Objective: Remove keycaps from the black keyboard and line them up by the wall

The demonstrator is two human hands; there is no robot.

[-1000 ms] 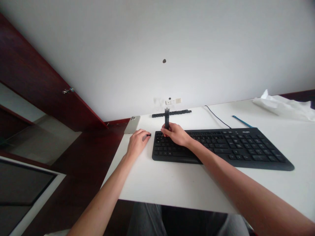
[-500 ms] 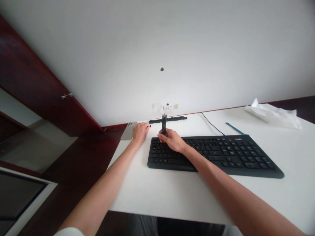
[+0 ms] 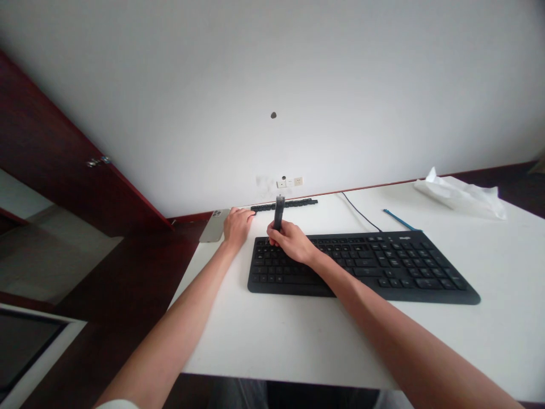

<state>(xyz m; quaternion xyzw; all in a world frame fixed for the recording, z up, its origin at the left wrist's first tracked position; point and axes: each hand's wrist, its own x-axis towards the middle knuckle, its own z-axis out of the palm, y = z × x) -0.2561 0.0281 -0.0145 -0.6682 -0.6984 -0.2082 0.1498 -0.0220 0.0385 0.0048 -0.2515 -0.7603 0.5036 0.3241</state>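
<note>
Indoors, white table (image 3: 272,335) near pale wall (image 3: 361,102) and red door (image 3: 63,153), right hand (image 3: 293,241) clamped on black tool (image 3: 279,213), left hand (image 3: 237,227), grip unclear.

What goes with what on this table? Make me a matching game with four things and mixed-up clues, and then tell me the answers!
Things:
1. Phone
2. Keyboard
3. Thin stick
4. Crumpled plastic

Clues:
A. Blue, lying behind the keyboard
B. Whitish, near the far right corner of the table
C. Lying flat, just left of the left hand
D. Black, partly under the right hand

Right pairs: 1-C, 2-D, 3-A, 4-B
</note>
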